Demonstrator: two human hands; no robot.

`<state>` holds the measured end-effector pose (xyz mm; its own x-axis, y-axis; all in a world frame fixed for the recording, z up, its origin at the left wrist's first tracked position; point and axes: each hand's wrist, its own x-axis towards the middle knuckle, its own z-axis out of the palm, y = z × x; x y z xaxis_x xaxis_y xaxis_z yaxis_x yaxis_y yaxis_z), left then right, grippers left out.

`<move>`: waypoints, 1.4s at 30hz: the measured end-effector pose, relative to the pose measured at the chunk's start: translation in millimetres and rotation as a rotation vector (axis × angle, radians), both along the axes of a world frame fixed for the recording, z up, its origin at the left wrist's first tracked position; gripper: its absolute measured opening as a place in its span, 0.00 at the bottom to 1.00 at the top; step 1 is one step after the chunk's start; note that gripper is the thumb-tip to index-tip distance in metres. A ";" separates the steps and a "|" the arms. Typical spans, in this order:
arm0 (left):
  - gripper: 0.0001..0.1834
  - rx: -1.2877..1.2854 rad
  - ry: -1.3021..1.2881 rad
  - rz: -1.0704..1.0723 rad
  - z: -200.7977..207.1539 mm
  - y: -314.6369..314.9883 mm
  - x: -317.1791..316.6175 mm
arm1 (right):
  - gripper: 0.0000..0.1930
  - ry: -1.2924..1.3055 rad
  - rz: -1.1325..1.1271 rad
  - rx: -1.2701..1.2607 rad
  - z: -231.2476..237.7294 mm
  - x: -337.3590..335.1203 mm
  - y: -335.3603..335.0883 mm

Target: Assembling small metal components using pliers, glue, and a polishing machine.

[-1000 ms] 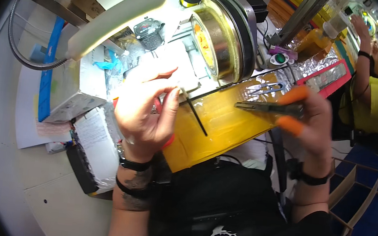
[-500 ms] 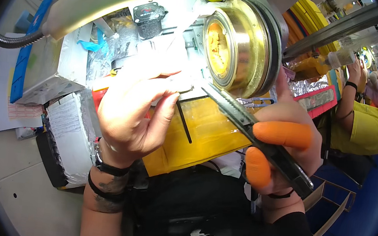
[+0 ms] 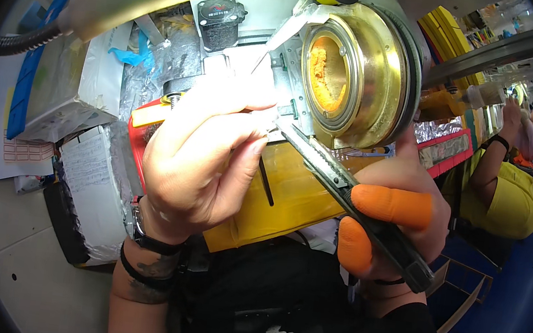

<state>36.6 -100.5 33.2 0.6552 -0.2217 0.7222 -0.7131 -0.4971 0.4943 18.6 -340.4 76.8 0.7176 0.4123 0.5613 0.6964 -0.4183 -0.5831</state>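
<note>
Close under the bright lamp, my left hand [image 3: 197,172] has its thumb and forefinger pinched together. Glare hides the tiny piece between them, so its kind cannot be made out. My right hand [image 3: 403,175] grips a black utility knife [image 3: 396,244], with orange finger cots [image 3: 390,205] on thumb and forefinger. The knife slants up to the left, and its tip is right beside my left fingertips. Below the fingertips lies a yellow board [image 3: 303,194] with a dark slot. Just beyond my right hand stands a brass-coloured drum [image 3: 378,80] with an orange-lined opening.
A curved lamp [image 3: 186,3] arches across the top. Behind the hands sits a small black device [image 3: 220,24]. To the left are a white box [image 3: 74,95], a red-and-yellow object [image 3: 140,142] and a wrapped pad [image 3: 91,176]. A co-worker in a yellow shirt [image 3: 506,194] is at right.
My left hand has shifted slightly right, and the knife tip has come a little to the left, closing the gap between them. The whole view has moved slightly; both grips stay the same.
</note>
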 end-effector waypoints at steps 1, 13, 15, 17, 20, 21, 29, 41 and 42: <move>0.05 -0.005 0.002 0.000 0.4 -0.6 0.2 | 0.18 -0.005 -0.008 0.005 -0.4 0.2 0.7; 0.06 0.001 -0.008 0.014 1.5 -1.0 -0.5 | 0.14 0.049 -0.016 0.193 -0.6 -5.3 -2.1; 0.06 -0.003 0.000 0.018 2.0 0.4 -1.1 | 0.13 0.055 0.006 0.340 -9.1 -7.7 -18.7; 0.06 0.011 0.005 0.012 3.4 2.0 -2.0 | 0.06 0.195 -0.006 0.629 -12.0 -16.6 -26.8; 0.07 -0.003 0.006 0.011 3.8 -2.4 -2.6 | 0.11 0.453 0.134 0.682 -37.6 -17.2 -56.6; 0.07 0.015 0.000 0.002 5.5 -1.8 -3.8 | 0.13 0.744 0.114 0.720 -44.3 -23.8 -62.5; 0.06 -0.015 0.032 0.065 20.9 -18.1 -11.4 | 0.27 0.913 -0.546 0.343 -65.0 -25.2 -91.0; 0.07 0.233 0.525 0.311 79.4 -67.5 13.0 | 0.13 0.664 0.143 0.183 -15.6 110.2 -36.9; 0.07 0.250 0.533 0.342 80.4 -68.7 13.0 | 0.13 0.577 0.163 0.160 -16.8 114.2 -29.3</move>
<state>49.6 -169.2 113.6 0.9703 -0.0572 0.2351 -0.1864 -0.7962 0.5756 132.8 -369.7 59.9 0.8585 0.4853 0.1659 0.2982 -0.2091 -0.9313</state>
